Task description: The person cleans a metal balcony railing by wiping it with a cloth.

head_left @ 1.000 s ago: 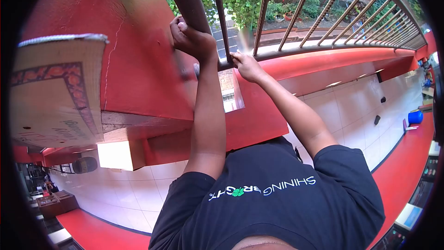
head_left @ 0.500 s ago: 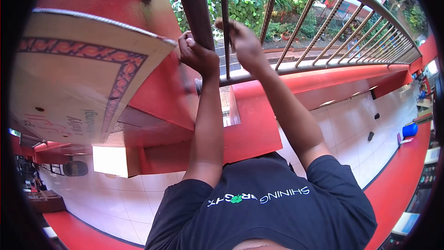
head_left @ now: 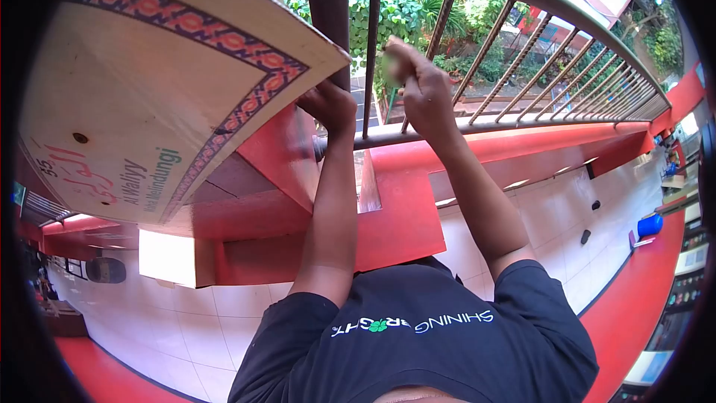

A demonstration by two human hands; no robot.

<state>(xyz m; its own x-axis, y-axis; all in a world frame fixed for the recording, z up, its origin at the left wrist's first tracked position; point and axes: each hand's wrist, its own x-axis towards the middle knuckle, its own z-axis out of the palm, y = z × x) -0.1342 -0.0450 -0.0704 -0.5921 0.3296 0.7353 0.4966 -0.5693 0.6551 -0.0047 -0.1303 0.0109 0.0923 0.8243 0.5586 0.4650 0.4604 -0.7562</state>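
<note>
Red-walled window grille (head_left: 522, 52): your left hand (head_left: 332, 108) grips the thick post (head_left: 328, 22) for support; your right hand (head_left: 421, 89) pinches a blurred greenish pad (head_left: 393, 67) against a bar.

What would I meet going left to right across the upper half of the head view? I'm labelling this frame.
Large cardboard sheet with a patterned red border → thick dark railing post → left hand gripping the post → right hand raised at the thin bars → slanted metal railing bars.
</note>
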